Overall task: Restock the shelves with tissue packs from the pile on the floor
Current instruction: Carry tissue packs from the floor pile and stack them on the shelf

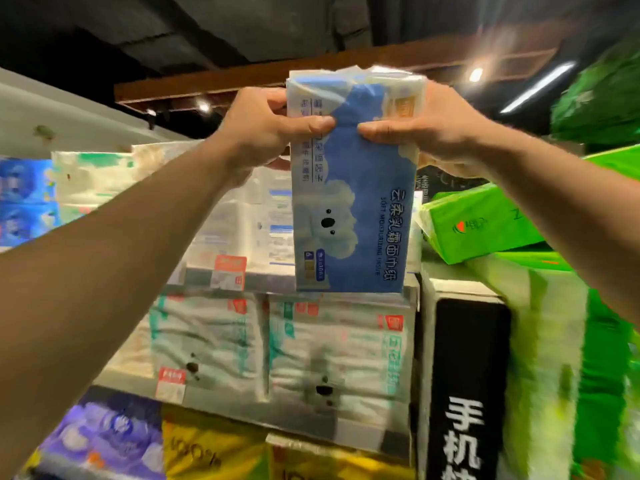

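Note:
A blue tissue pack point(349, 216) with a white koala print hangs upright in front of the upper shelf point(263, 280), raised high at arm's length. My left hand point(266, 128) grips its upper left edge, thumb pressed on the front. My right hand point(433, 129) grips the upper right edge the same way. The pack's bottom edge is level with the shelf's front lip. Behind it on that shelf stand pale white tissue packs point(239, 216). The floor pile is out of view.
Teal-and-white koala packs point(332, 348) fill the shelf below. Purple point(104, 438) and yellow point(211, 452) packs sit lower still. A black sign post point(464, 393) divides the bays. Green tissue packs point(485, 220) are stacked at the right. Blue packs point(24, 199) sit far left.

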A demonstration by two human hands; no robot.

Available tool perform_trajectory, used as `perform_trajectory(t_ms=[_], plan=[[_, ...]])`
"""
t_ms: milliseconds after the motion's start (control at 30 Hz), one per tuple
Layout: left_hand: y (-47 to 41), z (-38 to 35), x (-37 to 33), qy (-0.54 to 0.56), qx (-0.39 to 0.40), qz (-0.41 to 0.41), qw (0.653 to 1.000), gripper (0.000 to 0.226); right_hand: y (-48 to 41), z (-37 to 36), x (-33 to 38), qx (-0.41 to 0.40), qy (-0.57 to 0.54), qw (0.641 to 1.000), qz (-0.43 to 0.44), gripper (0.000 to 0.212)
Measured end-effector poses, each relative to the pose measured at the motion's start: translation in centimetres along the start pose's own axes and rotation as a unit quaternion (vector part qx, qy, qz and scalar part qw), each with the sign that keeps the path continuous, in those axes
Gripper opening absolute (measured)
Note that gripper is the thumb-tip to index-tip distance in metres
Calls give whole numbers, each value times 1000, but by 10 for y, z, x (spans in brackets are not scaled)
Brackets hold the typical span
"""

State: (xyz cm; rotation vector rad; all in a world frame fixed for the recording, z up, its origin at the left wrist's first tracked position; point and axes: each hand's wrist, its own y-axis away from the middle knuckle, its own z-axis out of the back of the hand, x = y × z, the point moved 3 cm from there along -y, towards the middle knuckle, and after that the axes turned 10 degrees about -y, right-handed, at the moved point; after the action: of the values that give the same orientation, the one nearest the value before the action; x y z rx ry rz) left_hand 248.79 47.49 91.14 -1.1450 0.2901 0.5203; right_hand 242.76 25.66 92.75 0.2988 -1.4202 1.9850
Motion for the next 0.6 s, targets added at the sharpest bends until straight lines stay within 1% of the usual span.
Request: perform_trajectory(t_ms=[33,67,133,233,267,300,367,400,467,500,567,600], plan=[[-17,-2,14,10,9,-6,1000,34,-11,0,-8,-6,9,1000,-13,46],[-33,-6,28,19,20,-9,1000,34,-21,0,-16,-15,22,999,-24,50],[-62,-18,51,38,47,-12,998,32,-40,4,-34,-44,48,997,-45,62],[-98,-42,83,80,70,-20,994,29,-60,13,-60,-65,93,991,-67,84],[-107,-51,94,96,75,-24,992,30,-64,17,-69,-69,109,989,-77,87],[-114,-60,104,110,79,-27,990,31,-67,20,-76,-73,123,986,-89,83],[-123,-82,121,129,87,-30,987,30,-69,27,-90,-84,159,976,-121,68],[-125,-94,127,135,93,-33,986,29,-69,31,-97,-96,179,970,-136,64],[-132,-114,138,144,95,-35,984,28,-69,38,-109,-103,192,962,-161,65],[-136,-121,141,148,93,-39,984,28,-70,42,-114,-105,197,960,-170,61],[-147,-131,143,148,87,-53,984,34,-74,49,-117,-103,222,951,-187,40],[-150,-135,143,146,86,-63,984,39,-75,51,-116,-100,242,945,-196,32]])
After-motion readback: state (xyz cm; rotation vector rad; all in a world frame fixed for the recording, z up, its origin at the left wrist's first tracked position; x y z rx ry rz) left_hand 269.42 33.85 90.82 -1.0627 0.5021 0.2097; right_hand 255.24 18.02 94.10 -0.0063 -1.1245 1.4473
